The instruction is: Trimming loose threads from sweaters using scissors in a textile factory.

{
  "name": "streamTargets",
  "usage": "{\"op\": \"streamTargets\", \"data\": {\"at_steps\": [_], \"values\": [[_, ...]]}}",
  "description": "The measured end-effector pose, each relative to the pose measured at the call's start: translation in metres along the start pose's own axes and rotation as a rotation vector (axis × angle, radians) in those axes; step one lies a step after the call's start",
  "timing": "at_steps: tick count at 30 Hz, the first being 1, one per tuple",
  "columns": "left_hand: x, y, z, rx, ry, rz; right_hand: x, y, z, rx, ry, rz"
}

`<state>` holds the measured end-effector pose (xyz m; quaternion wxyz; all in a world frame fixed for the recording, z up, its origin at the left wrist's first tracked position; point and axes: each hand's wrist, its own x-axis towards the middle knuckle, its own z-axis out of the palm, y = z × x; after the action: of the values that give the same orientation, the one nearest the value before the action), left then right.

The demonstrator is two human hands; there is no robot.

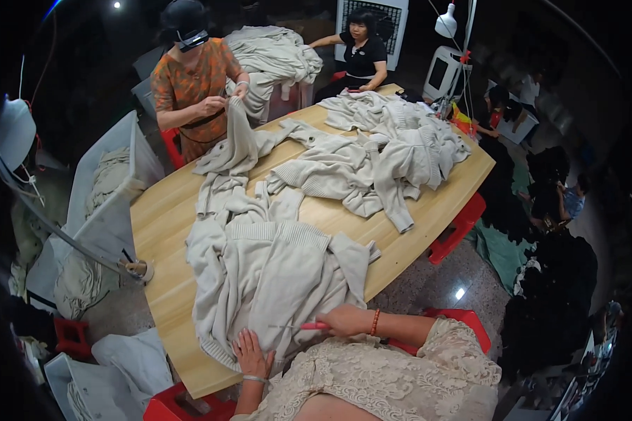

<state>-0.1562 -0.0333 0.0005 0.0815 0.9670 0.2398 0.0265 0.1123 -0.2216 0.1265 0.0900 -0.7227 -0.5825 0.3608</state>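
Observation:
A pale grey knitted sweater [270, 270] lies spread and rumpled in front of me at the table's near end, its ribbed edge turned away from me. My left hand [253, 356] rests flat on the knit near the edge closest to me, fingers stretched out. In my right hand [345, 321] is a slim tool with a red handle [316, 325]; its thin metal shaft points left and lies over the knit. The exact kind of tool is too small to make out. More grey sweaters [340, 165] are heaped beyond, across the table.
The wooden table [165, 263] has a lamp arm [56, 235] clamped at its left edge. White bins [91, 179] with knitwear stand to the left. A person [196, 91] handles a garment across the table; another person [361, 56] sits at its far end. Red stools [460, 228] and dark cloth heaps [551, 305] are around.

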Motion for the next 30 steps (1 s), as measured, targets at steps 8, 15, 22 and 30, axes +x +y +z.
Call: {"op": "streamTargets", "data": {"at_steps": [8,15,22,30], "values": [[-0.033,-0.017,0.006,0.007,0.086,-0.031,0.01,-0.017,-0.004,-0.093,0.15,-0.027],[-0.033,-0.016,-0.009,-0.174,0.186,-0.09,0.036,-0.052,0.005,-0.123,-0.192,-0.15],[0.015,-0.075,-0.044,-0.327,0.794,-0.424,0.06,-0.024,-0.017,-0.067,0.348,-0.019],[0.084,-0.155,-0.019,-1.131,0.199,-0.804,0.106,-0.032,-0.087,-0.201,0.385,0.256]]}}
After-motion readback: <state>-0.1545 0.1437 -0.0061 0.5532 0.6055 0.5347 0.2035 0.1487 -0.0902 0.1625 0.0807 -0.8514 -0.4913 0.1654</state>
